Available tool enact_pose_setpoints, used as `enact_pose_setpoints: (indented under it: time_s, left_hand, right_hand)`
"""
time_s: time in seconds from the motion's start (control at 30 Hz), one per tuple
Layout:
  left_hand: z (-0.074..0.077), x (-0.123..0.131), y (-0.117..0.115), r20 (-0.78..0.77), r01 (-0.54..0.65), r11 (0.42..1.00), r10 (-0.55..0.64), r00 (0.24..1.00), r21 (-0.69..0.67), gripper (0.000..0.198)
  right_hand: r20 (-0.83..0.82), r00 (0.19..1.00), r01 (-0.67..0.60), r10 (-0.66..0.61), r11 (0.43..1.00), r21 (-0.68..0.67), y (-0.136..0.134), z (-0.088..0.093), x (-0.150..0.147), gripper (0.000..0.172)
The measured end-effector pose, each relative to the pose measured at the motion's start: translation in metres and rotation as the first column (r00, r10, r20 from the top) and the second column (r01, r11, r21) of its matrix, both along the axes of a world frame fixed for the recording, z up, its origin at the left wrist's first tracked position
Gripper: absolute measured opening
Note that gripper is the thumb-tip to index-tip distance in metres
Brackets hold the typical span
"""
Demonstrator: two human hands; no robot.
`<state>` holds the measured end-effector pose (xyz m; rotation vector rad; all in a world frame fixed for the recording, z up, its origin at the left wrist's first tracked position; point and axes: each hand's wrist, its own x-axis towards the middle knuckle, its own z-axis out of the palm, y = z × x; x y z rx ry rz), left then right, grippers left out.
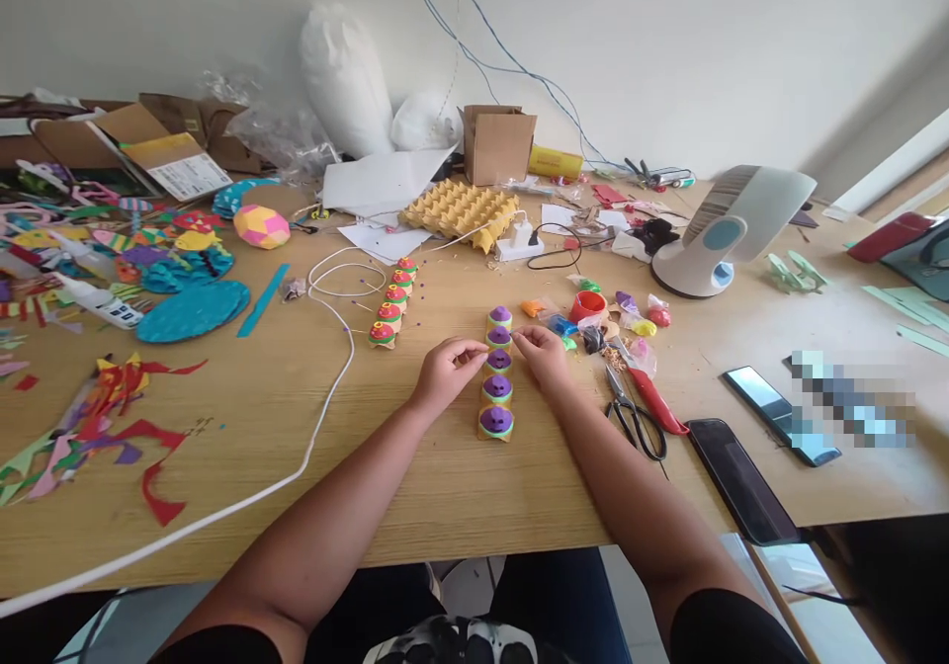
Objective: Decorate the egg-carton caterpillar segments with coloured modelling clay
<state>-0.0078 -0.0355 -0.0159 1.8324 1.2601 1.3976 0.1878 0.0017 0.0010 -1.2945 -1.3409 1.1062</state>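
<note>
A row of several purple-topped egg-carton cups (497, 375) lies on the wooden table (460, 486) in front of me. My left hand (447, 370) rests at the row's left side, fingers curled in a pinch against one of the middle cups. My right hand (544, 352) sits at the row's right side, its fingers also pinched together near the upper cups. What either pinch holds is too small to make out. A second row of red-and-green cups (392, 303) lies further back to the left.
Scissors (635, 417) with a red-handled tool, two phones (741, 476), small clay bags (630, 313) and a red cup (588, 304) lie right. A fan (731, 229), yellow egg tray (461, 211), cardboard box (495, 142), white cable (326, 417) and coloured paper scraps (111, 279) surround.
</note>
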Motion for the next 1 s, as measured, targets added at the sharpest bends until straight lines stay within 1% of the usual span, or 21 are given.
enact_pose_setpoints:
  time_s: [0.1,0.33,0.4,0.5,0.6,0.73,0.8,0.87,1.0]
  left_hand:
    - [-0.001,0.001,0.001,-0.016,0.009,1.000,-0.009,1.000,-0.022,0.014]
    - [-0.006,0.000,0.004,-0.035,-0.023,0.998,0.022,0.999,-0.053,0.028]
    - [-0.009,-0.001,0.006,-0.002,-0.062,0.995,0.062,0.998,-0.081,0.028]
    - [-0.014,0.001,0.011,0.099,-0.134,0.980,0.149,0.984,-0.145,0.028]
    - [-0.015,0.008,0.020,0.147,-0.117,0.976,0.145,0.978,-0.185,0.027]
    - [-0.009,0.020,0.035,0.143,-0.124,0.973,0.153,0.978,-0.193,0.029]
    - [-0.006,0.025,0.040,0.131,-0.120,0.977,0.144,0.981,-0.178,0.030]
    - [-0.005,0.027,0.042,0.088,-0.111,0.986,0.123,0.988,-0.128,0.030]
    - [-0.006,0.027,0.041,0.001,-0.064,0.998,0.064,0.998,-0.025,0.032]
  right_hand:
    - [0.047,0.998,-0.031,0.031,0.999,-0.006,0.003,-0.004,-0.001,0.038]
    - [0.140,0.989,-0.055,0.047,0.997,0.053,0.009,-0.008,-0.003,0.030]
    - [0.147,0.987,-0.068,0.059,0.996,0.059,0.009,-0.009,-0.003,0.028]
    - [0.156,0.985,-0.079,0.069,0.995,0.057,0.010,-0.011,-0.003,0.030]
    - [0.167,0.984,-0.081,0.070,0.995,0.062,0.011,-0.014,-0.004,0.033]
    - [0.172,0.983,-0.073,0.059,0.994,0.077,0.012,-0.016,-0.005,0.034]
    - [0.175,0.983,-0.069,0.053,0.994,0.087,0.012,-0.016,-0.004,0.035]
    - [0.174,0.983,-0.069,0.052,0.993,0.093,0.011,-0.015,-0.004,0.035]
    - [0.187,0.982,-0.057,0.038,0.993,0.102,0.010,-0.012,-0.004,0.030]
